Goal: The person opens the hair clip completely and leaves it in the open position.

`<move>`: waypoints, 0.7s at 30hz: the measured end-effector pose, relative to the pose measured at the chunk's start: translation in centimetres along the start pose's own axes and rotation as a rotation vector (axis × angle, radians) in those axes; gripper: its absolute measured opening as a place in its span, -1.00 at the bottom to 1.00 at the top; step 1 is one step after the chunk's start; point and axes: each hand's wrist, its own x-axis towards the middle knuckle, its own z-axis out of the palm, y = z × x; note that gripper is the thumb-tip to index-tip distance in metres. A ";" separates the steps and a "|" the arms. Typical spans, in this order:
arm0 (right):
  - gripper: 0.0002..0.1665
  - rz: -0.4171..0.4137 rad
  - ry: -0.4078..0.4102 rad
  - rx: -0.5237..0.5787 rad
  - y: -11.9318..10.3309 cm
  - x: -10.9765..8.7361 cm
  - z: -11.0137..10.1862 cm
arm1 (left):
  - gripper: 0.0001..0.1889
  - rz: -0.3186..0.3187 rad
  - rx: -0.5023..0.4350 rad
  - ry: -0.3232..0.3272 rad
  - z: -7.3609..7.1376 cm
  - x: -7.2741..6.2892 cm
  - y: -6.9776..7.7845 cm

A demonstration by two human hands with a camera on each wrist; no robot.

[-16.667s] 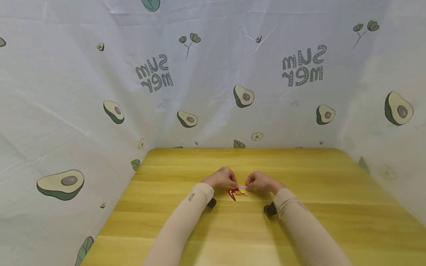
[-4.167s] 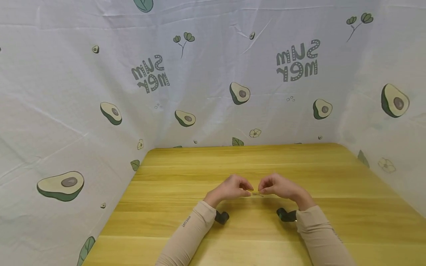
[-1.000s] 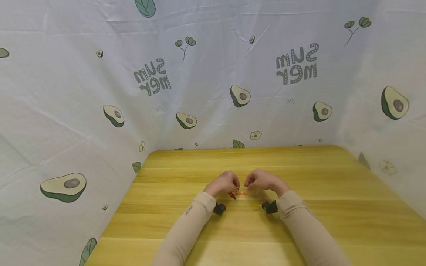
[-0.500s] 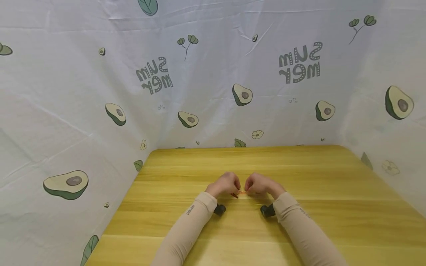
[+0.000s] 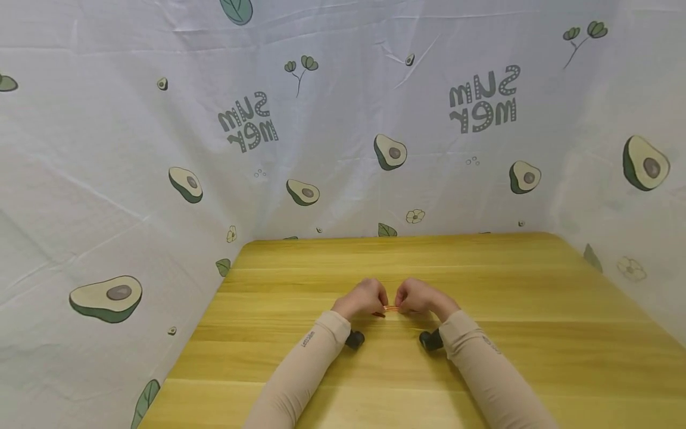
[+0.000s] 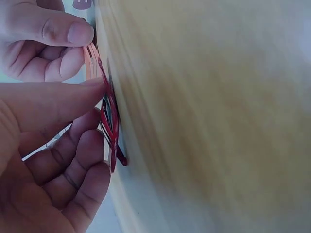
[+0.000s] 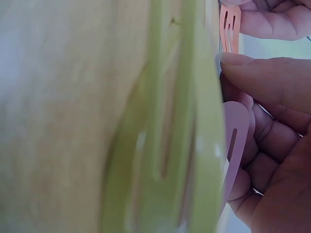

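My left hand (image 5: 364,297) and right hand (image 5: 420,297) meet low over the wooden table, pinching an orange snap hair clip (image 5: 392,308) between them, one at each end. Slots run along the orange clip (image 7: 228,20) in the right wrist view. A red snap hair clip (image 6: 112,114) lies against my left fingertips, its slim parts spread apart. Under my curled right fingers sits a pinkish-purple snap clip (image 7: 235,131), partly covered by them. Large and blurred before the right wrist camera is a yellow-green snap clip (image 7: 160,194), its slim parts separated.
The wooden table (image 5: 386,369) spreads around both hands. Behind and beside it hangs a pale curtain (image 5: 343,119) with avocado prints. Black wrist cameras (image 5: 355,339) sit under both forearms, close to the tabletop.
Several seconds ago the hands held a thin yellowish clip farther right. Since one second ago the right fingers have closed in on the orange clip, and the red clip shows less beneath the left hand.
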 end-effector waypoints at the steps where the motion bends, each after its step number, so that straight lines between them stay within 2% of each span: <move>1: -0.87 0.004 0.000 0.001 0.0 0.0 0.0 | -0.88 0.000 0.005 0.001 0.0 0.0 0.0; 13: -0.93 -0.060 -0.010 0.047 0.2 -0.5 -0.3 | -0.90 0.028 0.006 0.010 -0.2 -0.1 0.0; 21: -0.92 -0.088 0.028 0.091 -0.2 -1.4 -0.6 | -0.90 0.020 -0.116 0.051 -0.6 -0.2 -0.3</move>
